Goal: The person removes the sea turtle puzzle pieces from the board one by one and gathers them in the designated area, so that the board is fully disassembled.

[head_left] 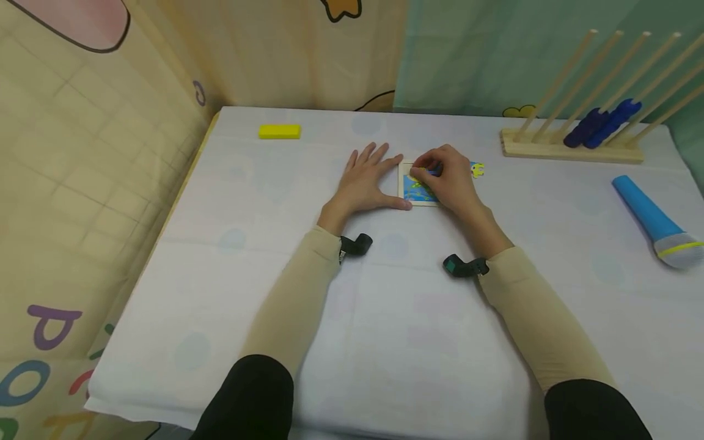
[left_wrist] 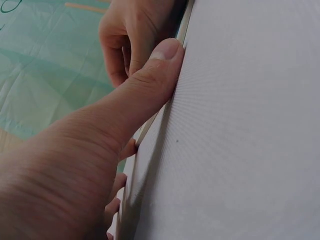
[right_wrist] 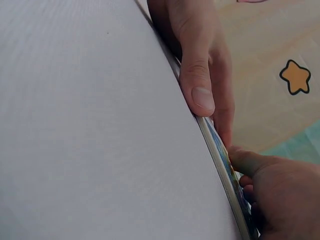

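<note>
A small framed puzzle board (head_left: 420,194) with a blue picture lies flat on the white table. My left hand (head_left: 365,183) is spread at its left side, the thumb (left_wrist: 160,65) touching the board's near edge. Over the board, my right hand (head_left: 452,180) has thumb and index finger brought together at the picture, the other fingers curled; whether a piece is between them is hidden. A yellow and blue piece (head_left: 476,170) shows just right of the right hand. In the right wrist view, the board's edge (right_wrist: 220,165) runs between both hands.
A yellow block (head_left: 279,131) lies at the back left. At the back right stands a wooden peg rack (head_left: 572,151) with dark blue pieces on it. A blue toy microphone (head_left: 651,214) rests at the right. Printed curtains hang behind and left of the table.
</note>
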The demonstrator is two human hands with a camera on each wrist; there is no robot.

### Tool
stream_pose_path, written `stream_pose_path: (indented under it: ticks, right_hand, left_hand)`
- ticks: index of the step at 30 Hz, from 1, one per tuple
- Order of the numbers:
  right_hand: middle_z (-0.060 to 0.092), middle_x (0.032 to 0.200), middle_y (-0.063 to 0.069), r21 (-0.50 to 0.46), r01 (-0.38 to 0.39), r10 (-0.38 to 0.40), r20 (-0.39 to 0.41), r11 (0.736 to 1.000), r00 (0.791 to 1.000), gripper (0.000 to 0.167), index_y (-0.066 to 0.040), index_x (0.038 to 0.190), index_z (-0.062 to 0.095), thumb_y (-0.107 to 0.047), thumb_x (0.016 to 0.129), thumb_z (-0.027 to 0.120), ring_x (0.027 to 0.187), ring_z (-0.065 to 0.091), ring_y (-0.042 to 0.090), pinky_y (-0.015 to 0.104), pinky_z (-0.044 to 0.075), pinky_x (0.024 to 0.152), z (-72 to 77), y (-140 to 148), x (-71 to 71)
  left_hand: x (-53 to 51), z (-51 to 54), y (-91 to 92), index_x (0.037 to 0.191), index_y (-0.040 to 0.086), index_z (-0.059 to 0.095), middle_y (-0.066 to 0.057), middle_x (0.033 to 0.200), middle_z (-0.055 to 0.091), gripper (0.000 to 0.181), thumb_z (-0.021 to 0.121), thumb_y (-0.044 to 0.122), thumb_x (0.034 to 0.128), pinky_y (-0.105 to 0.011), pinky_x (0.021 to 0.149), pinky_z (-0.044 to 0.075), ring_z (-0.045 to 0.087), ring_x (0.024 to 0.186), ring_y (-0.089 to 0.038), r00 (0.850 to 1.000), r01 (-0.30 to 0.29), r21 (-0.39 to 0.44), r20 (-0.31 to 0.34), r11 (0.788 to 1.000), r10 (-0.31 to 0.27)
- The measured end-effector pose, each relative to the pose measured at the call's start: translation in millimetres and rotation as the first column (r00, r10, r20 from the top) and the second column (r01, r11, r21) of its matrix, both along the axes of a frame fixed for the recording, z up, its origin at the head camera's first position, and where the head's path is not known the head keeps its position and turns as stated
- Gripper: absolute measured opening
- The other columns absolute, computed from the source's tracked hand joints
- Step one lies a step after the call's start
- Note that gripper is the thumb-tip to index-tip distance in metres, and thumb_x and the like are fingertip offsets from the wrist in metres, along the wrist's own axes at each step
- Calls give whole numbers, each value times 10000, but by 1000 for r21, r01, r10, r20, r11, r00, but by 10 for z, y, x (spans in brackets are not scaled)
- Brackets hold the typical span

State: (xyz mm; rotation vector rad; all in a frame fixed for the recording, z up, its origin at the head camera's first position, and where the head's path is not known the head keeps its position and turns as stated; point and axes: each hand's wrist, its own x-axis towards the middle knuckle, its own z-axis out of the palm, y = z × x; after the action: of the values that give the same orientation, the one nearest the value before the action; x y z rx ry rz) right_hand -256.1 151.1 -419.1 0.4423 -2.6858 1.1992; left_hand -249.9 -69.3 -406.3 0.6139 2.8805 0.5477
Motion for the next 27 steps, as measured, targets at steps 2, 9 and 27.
stream_pose_path:
  ticks: [2,9,27]
  right_hand:
    - [627,1052,173,15,-8,7,9,1000,1000,245,-11,1110,765,-219,981,775,957,563,285,317,425,832,-8,-10,-5]
    - [553,1051,184,65,-4,2,18,998,1000,254,1,1098,744,-216,974,786,991,510,323,379,384,873,8,-24,-10]
    - [578,1148,199,73,-12,16,-53,997,998,210,-5,1081,716,-187,989,764,1086,446,371,457,346,925,-6,-55,-18]
  left_hand:
    - [3,-13,-4,1666,343,321,-9,1786,121,1088,756,793,776,-504,1332,-56,-15,1660,-253,1000,-1,-1,-4,1000,1]
    - [4,-28,9,1666,347,319,-7,1787,112,1091,751,802,774,-500,1331,-66,-22,1660,-251,1000,3,-1,-2,1000,-3]
    - [-12,2,-11,1666,340,321,-19,1787,118,1100,753,805,768,-509,1333,-50,-9,1660,-264,1000,0,-7,-4,1000,0]
